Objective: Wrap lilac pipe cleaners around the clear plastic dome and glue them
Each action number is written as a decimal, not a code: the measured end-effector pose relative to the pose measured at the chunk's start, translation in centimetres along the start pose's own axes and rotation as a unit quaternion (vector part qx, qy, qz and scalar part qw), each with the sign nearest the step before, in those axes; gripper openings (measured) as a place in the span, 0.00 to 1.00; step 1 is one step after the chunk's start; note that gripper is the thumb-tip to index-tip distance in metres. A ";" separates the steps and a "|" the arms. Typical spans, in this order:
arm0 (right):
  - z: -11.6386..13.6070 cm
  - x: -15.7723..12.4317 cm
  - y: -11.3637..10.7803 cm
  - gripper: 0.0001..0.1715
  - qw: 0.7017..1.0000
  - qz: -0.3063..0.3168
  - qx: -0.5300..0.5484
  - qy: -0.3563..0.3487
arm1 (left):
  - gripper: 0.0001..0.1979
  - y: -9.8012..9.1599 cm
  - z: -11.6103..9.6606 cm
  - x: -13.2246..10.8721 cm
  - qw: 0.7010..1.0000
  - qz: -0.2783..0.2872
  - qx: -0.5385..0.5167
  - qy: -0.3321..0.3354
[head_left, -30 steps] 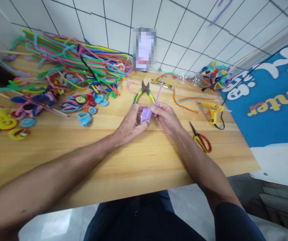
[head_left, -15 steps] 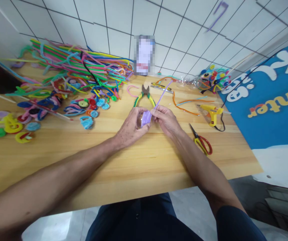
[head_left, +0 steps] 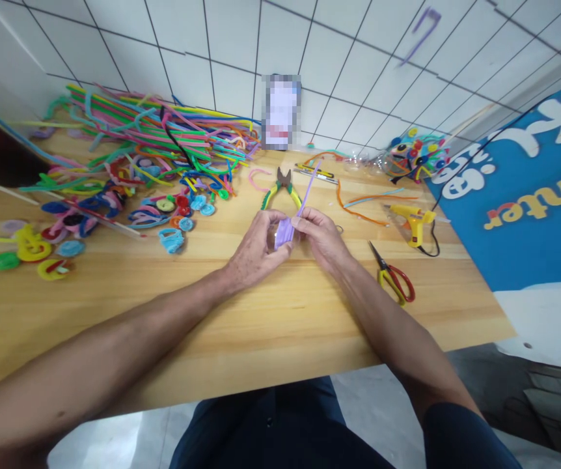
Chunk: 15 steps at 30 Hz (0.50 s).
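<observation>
Over the middle of the wooden table (head_left: 241, 326), my left hand (head_left: 254, 251) is closed round a lilac pipe cleaner coil (head_left: 284, 231). My right hand (head_left: 322, 234) pinches the same pipe cleaner just right of the coil. Its loose end (head_left: 308, 189) sticks up and away from me, over the yellow-green pliers (head_left: 280, 185) lying just behind my hands.
A big heap of coloured pipe cleaners (head_left: 153, 140) and several small coils (head_left: 173, 215) cover the table's left. Right of my hands lie red-yellow scissors (head_left: 395, 277), a yellow glue gun (head_left: 414, 221) and orange pipe cleaners (head_left: 358, 208). A blue banner (head_left: 529, 189) borders the right edge.
The loose lilac end has swung from leaning right to pointing more upright. Both hands stay on the coil, turning slightly.
</observation>
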State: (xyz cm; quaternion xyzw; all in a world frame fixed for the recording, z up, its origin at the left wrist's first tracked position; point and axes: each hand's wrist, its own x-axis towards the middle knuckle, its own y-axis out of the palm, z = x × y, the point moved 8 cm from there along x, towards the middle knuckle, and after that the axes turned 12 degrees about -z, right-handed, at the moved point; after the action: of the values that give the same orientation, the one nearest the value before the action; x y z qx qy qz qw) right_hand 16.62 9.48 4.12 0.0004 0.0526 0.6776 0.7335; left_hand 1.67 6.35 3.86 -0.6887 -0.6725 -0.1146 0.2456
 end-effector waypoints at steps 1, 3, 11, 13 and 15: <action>0.1 -0.1 0.1 0.29 1.000 0.000 0.003 -0.001 | 0.21 0.0 0.1 0.0 1.000 0.000 0.000 -0.002; 0.2 -0.2 0.1 0.29 1.000 -0.001 0.005 0.000 | 0.22 0.1 0.2 0.0 1.000 0.006 0.000 -0.010; -0.1 -0.1 -0.2 0.27 1.000 -0.012 0.009 0.009 | 0.23 0.2 -0.4 0.2 0.998 0.031 0.048 0.023; -0.2 0.0 -0.2 0.26 1.000 -0.012 0.018 0.014 | 0.23 0.2 -0.6 0.3 0.998 0.035 0.050 0.027; -0.2 0.0 -0.2 0.24 0.999 -0.009 0.029 0.019 | 0.23 0.1 -0.6 0.2 0.998 0.032 0.044 0.026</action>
State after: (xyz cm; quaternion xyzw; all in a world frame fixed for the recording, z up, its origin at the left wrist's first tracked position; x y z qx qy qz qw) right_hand 16.77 9.45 3.91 0.0079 0.0862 0.6690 0.7382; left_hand 1.92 6.24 4.49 -0.6948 -0.6483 -0.0945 0.2968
